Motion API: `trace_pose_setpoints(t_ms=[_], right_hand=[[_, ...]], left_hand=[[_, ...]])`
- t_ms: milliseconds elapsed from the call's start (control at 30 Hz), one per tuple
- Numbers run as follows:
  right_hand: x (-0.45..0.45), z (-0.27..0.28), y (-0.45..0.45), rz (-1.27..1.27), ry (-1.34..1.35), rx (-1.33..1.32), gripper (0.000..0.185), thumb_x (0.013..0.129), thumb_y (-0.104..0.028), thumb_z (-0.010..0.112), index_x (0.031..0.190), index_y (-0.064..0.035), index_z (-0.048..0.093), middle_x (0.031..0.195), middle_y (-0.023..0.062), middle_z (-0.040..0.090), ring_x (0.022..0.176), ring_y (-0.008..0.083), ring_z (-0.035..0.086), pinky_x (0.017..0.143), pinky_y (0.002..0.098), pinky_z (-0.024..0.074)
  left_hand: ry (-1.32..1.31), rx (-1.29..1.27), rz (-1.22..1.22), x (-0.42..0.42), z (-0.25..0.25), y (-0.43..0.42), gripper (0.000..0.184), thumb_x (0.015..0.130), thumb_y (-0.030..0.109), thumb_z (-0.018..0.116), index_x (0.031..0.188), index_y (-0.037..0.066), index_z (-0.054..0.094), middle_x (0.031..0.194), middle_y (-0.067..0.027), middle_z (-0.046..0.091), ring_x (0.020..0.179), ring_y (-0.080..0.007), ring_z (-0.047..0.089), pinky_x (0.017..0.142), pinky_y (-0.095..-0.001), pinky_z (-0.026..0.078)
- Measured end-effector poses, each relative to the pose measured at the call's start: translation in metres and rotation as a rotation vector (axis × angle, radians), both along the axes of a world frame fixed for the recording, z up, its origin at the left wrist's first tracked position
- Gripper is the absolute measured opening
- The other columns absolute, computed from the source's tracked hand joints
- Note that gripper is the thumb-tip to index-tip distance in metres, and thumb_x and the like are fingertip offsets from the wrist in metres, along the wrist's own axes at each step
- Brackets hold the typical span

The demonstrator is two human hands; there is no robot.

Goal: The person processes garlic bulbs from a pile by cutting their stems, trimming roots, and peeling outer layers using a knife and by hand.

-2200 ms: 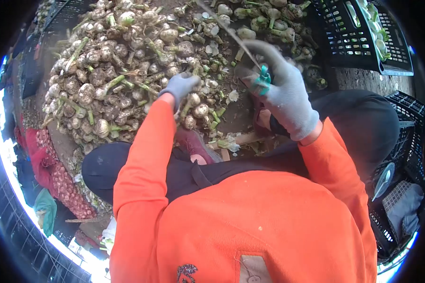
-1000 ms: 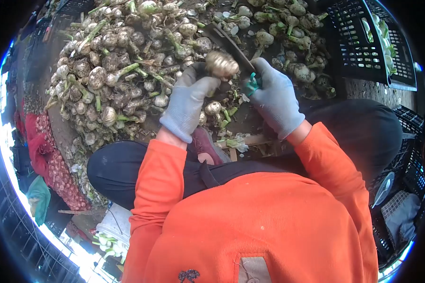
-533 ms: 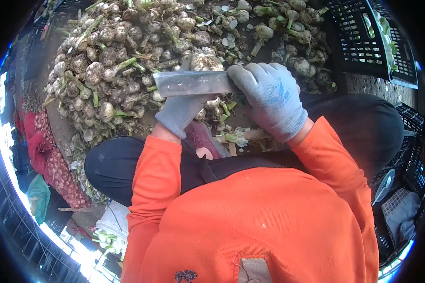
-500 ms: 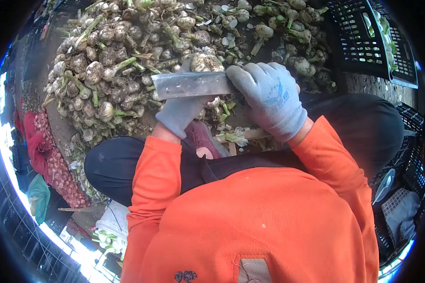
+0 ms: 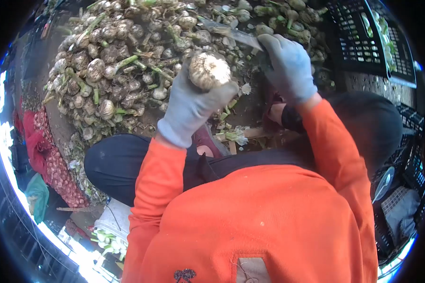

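Observation:
A garlic bulb (image 5: 209, 70) with a pale face turned up sits in the gloved fingers of my left hand (image 5: 190, 102). My right hand (image 5: 289, 67), also gloved, is closed round the handle of a knife (image 5: 233, 34). Its blade points up and left, above and apart from the bulb, and looks blurred. The handle is mostly hidden by the glove. Beyond my left hand lies a large heap of soiled garlic (image 5: 95, 70) with green stems. Cut stem pieces and skins are scattered on the ground between my hands and the heap.
At the upper right stands a black crate (image 5: 359, 42) with pale stems inside. A red net sack (image 5: 61, 174) of garlic lies at the left. A white container (image 5: 114, 218) with trimmed stems is at lower left. My shoes are below my hands, with a wooden piece (image 5: 252, 134) beside them.
My right hand has moved up and right with the knife, away from the bulb. The blade no longer covers my left hand, and the pale face of the bulb shows.

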State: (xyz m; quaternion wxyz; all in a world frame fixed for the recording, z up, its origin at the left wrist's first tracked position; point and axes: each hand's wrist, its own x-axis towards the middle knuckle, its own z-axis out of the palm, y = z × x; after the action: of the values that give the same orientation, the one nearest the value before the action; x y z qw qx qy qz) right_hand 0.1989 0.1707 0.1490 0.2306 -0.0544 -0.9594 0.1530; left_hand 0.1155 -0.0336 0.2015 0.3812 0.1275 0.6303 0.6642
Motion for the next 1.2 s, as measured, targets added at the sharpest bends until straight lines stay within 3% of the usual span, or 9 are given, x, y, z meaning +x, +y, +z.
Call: trace_pose_setpoints(t_ms=[233, 400, 500, 633, 833, 1000, 1067, 1133, 1200], right_hand=[[0.010, 0.040, -0.049, 0.263, 0.059, -0.033, 0.024, 0.072, -0.016, 0.063, 0.094, -0.0096, 0.057, 0.074, 0.0032, 0.057, 0.069, 0.0230, 0.061, 0.061, 0.0379, 0.0473], [0.009, 0.033, -0.040, 0.237, 0.000, -0.003, 0.030, 0.071, -0.017, 0.065, 0.099, -0.0094, 0.057, 0.079, 0.0037, 0.057, 0.074, 0.0247, 0.062, 0.065, 0.0390, 0.0473], [0.002, 0.005, -0.020, 0.232, 0.044, 0.050, 0.030, 0.071, -0.018, 0.065, 0.100, -0.0106, 0.058, 0.080, 0.0045, 0.058, 0.076, 0.0255, 0.062, 0.066, 0.0395, 0.0484], [0.002, -0.021, 0.008, -0.026, -0.117, 0.015, 0.013, 0.081, -0.017, 0.064, 0.092, -0.0105, 0.059, 0.081, 0.0092, 0.063, 0.073, 0.0301, 0.064, 0.064, 0.0416, 0.0517], [0.012, 0.040, -0.036, 0.068, -0.066, -0.355, 0.020, 0.075, -0.003, 0.063, 0.095, -0.0047, 0.058, 0.079, 0.0157, 0.061, 0.072, 0.0369, 0.061, 0.062, 0.0433, 0.0490], [0.032, 0.074, -0.030, -0.032, -0.051, -0.621, 0.025, 0.071, 0.004, 0.064, 0.094, -0.0049, 0.058, 0.079, 0.0145, 0.060, 0.072, 0.0345, 0.061, 0.061, 0.0387, 0.0487], [0.038, 0.081, -0.013, -0.146, 0.016, -0.708, 0.018, 0.079, -0.005, 0.065, 0.096, -0.0052, 0.058, 0.078, 0.0156, 0.061, 0.070, 0.0353, 0.061, 0.063, 0.0406, 0.0496], [0.046, 0.084, 0.003, -0.195, 0.089, -0.868, 0.016, 0.082, -0.007, 0.066, 0.096, -0.0033, 0.057, 0.076, 0.0127, 0.061, 0.065, 0.0264, 0.061, 0.063, 0.0347, 0.0488], [0.052, 0.083, 0.012, -0.224, 0.225, -1.065, 0.015, 0.085, -0.008, 0.065, 0.098, -0.0023, 0.059, 0.074, 0.0082, 0.059, 0.063, 0.0146, 0.055, 0.062, 0.0292, 0.0466]], left_hand=[[0.721, -0.124, -0.149, -0.013, -0.045, -0.031, 0.055, 0.087, 0.012, 0.071, 0.135, 0.002, 0.046, 0.116, -0.0097, 0.066, 0.098, -0.0214, 0.067, 0.096, -0.0334, 0.052], [0.578, -0.102, -0.305, -0.010, -0.041, -0.028, 0.033, 0.089, 0.017, 0.069, 0.119, 0.005, 0.061, 0.111, -0.0057, 0.068, 0.100, -0.0161, 0.065, 0.087, -0.0297, 0.052], [0.341, -0.214, -0.313, -0.006, -0.018, -0.014, 0.042, 0.082, 0.011, 0.076, 0.118, 0.004, 0.056, 0.104, -0.0037, 0.067, 0.093, -0.0139, 0.065, 0.085, -0.0286, 0.052], [-0.266, 0.060, 0.115, 0.002, 0.011, 0.003, 0.046, 0.076, 0.010, 0.077, 0.116, 0.004, 0.055, 0.095, 0.0012, 0.059, 0.080, -0.0078, 0.056, 0.072, -0.0228, 0.050], [-0.188, -0.036, 0.117, -0.025, -0.066, 0.001, 0.028, 0.085, 0.021, 0.073, 0.104, 0.003, 0.063, 0.080, 0.0016, 0.061, 0.061, -0.0069, 0.053, 0.054, -0.0223, 0.043], [-0.239, -0.068, -0.102, -0.030, -0.113, 0.038, 0.042, 0.092, 0.029, 0.061, 0.121, 0.001, 0.050, 0.096, -0.0044, 0.059, 0.079, -0.0106, 0.057, 0.070, -0.0262, 0.049], [-0.360, 0.183, -0.131, -0.021, -0.062, 0.075, 0.044, 0.091, 0.014, 0.059, 0.131, 0.000, 0.047, 0.118, -0.0107, 0.060, 0.109, -0.0196, 0.059, 0.099, -0.0338, 0.046], [-0.311, 0.177, -0.125, -0.029, -0.059, 0.085, 0.049, 0.091, 0.013, 0.061, 0.134, 0.000, 0.042, 0.120, -0.0100, 0.058, 0.106, -0.0193, 0.060, 0.096, -0.0342, 0.048], [0.069, -0.219, -0.055, -0.043, -0.104, 0.076, 0.059, 0.085, 0.019, 0.071, 0.133, -0.001, 0.043, 0.115, -0.0099, 0.060, 0.102, -0.0172, 0.060, 0.088, -0.0310, 0.049]])
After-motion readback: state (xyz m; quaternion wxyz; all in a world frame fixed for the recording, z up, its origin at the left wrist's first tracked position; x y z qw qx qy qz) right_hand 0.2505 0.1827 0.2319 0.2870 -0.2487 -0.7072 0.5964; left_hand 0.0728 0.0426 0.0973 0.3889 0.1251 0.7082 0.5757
